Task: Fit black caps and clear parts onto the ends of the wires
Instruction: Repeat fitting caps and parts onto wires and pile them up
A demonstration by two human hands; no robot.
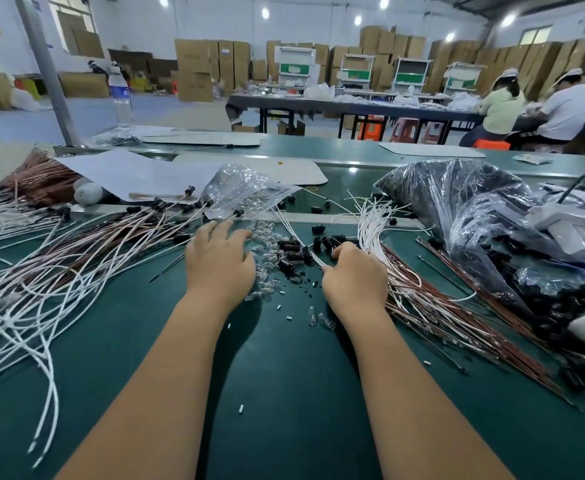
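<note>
On the green table (284, 393), my left hand (218, 261) lies palm down with fingers spread, its fingertips on loose clear parts (267, 258). Just right of it sits a small heap of black caps (294, 251). My right hand (355, 275) has its fingers curled and pinches a white wire (298, 237) that runs up and away past the caps. A bundle of white and brown bare-ended wires (422, 292) lies beside and under that hand. To the left spreads a pile of wires with black caps fitted on their ends (76, 258).
A clear bag of clear parts (246, 192) lies behind my left hand. A large bag of black caps (492, 237) fills the right side, beside a white device (575, 230). Paper sheets (135, 174), a water bottle (121, 98) and a post (46, 71) stand at the back left. Two people sit at a far table.
</note>
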